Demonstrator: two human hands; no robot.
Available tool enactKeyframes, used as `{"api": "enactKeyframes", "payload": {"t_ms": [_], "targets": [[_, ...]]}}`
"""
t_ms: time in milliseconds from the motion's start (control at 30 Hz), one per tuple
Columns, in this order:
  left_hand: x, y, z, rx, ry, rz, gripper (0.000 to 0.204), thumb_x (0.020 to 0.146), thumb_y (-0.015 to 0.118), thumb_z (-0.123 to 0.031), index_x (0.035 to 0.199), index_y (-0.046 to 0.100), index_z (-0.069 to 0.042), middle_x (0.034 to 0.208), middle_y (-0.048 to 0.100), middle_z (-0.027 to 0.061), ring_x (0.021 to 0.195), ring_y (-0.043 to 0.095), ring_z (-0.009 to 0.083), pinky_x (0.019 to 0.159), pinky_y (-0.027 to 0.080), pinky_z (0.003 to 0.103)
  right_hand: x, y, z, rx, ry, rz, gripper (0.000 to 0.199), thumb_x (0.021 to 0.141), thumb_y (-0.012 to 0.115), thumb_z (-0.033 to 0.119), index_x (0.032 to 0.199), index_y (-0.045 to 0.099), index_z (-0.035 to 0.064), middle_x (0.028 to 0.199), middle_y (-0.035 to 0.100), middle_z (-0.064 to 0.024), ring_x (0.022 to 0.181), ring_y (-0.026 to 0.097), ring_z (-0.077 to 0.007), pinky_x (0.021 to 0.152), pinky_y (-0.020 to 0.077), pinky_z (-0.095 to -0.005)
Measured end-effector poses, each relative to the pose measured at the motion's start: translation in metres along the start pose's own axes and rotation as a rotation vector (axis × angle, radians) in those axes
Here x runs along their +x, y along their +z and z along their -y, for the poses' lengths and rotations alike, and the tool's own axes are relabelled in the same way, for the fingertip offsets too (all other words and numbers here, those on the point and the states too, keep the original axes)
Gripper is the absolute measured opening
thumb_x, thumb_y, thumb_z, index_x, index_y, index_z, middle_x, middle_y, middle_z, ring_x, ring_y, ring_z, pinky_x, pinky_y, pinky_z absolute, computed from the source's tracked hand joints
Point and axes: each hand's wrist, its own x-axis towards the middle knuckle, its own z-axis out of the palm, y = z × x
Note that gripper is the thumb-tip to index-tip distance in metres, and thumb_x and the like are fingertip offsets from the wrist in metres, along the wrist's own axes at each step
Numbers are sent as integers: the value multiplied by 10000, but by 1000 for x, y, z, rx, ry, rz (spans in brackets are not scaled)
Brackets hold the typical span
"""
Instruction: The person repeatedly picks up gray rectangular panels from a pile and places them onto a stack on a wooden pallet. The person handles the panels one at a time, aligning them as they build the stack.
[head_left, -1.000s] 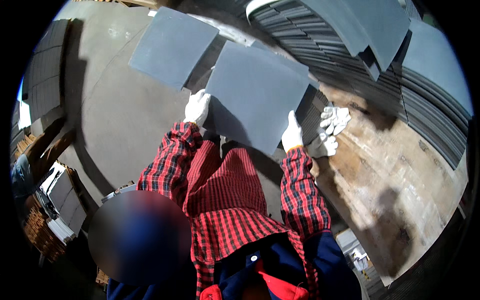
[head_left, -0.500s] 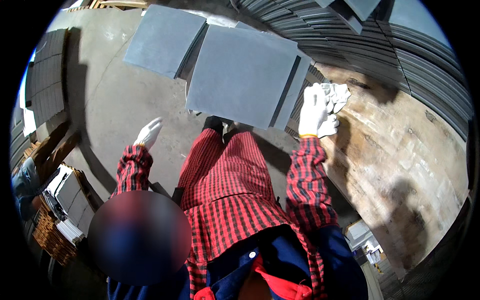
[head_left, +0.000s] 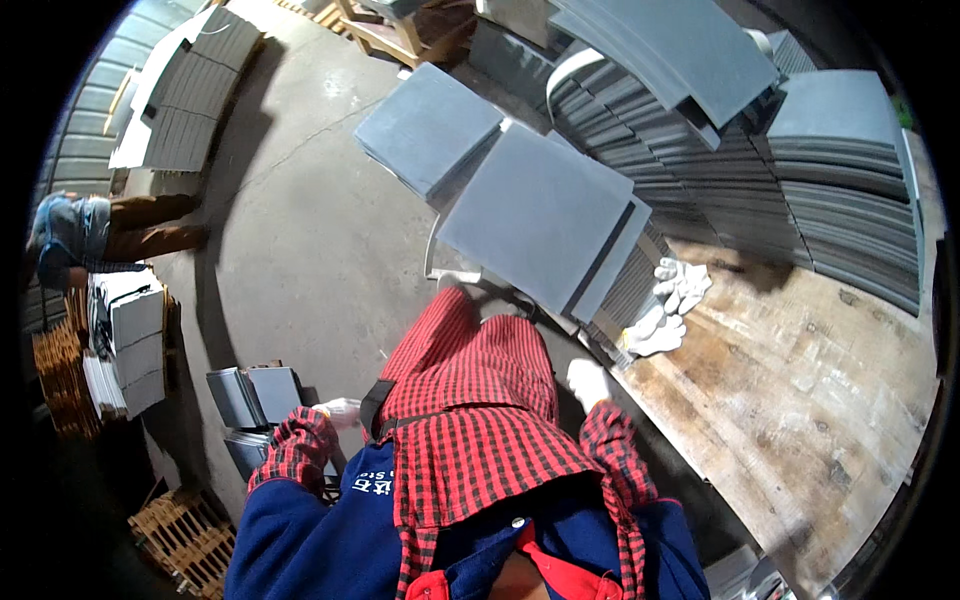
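Note:
A white glove covers my left hand point(head_left: 340, 411), which hangs beside my hip near a black strap. Its fingers are slightly blurred but look loosely stretched, holding nothing that I can see. My right hand point(head_left: 588, 384), also in a white glove, hangs by the near edge of a wooden board. It appears loosely open, with no object visible in it. Beyond it, one loose white glove point(head_left: 655, 332) lies on the board's edge, and another white glove point(head_left: 682, 285) lies just behind. A large grey slab point(head_left: 540, 205) tops a stack ahead of me.
A second stack of grey slabs point(head_left: 428, 130) stands to its left. Long rows of dark slabs point(head_left: 690, 170) line the far right, behind the wooden board point(head_left: 790, 380). Small slabs point(head_left: 272, 392) sit at my left. Another person's legs point(head_left: 150, 225) show at the far left, near pale stacked panels point(head_left: 190, 95).
My right hand has drawn back from the loose gloves towards my body. My left hand has come down to my hip. The view has turned, and the stacks appear shifted right and lower.

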Motion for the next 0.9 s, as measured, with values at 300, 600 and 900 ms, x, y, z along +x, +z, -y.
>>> {"api": "enactKeyframes", "payload": {"t_ms": [300,600,900], "targets": [[2,-39,8,-65,-100,-99,430,865,569,-129,1292,607,-97,1212,669,150,1108,636,317,948,511,384,-58,41,49,47,-107,239,163,817,596,200,817,691,67,785,672,-164,723,652,-404,612,518,-444],[-23,-59,93,-74,-69,-161,411,892,549,-160,1296,614,-129,1167,689,146,1065,653,318,906,518,389,34,4,139,1272,526,-36,295,993,454,194,1176,644,64,939,705,-22,697,641,-126,544,462,-241],[-100,-38,179,-109,-132,-172,394,919,529,-191,1300,620,-162,1122,708,143,1023,670,319,864,526,394,108,20,319,22,-158,177,315,964,492,276,1104,693,79,1053,693,-172,987,651,-371,868,516,-441]]}}
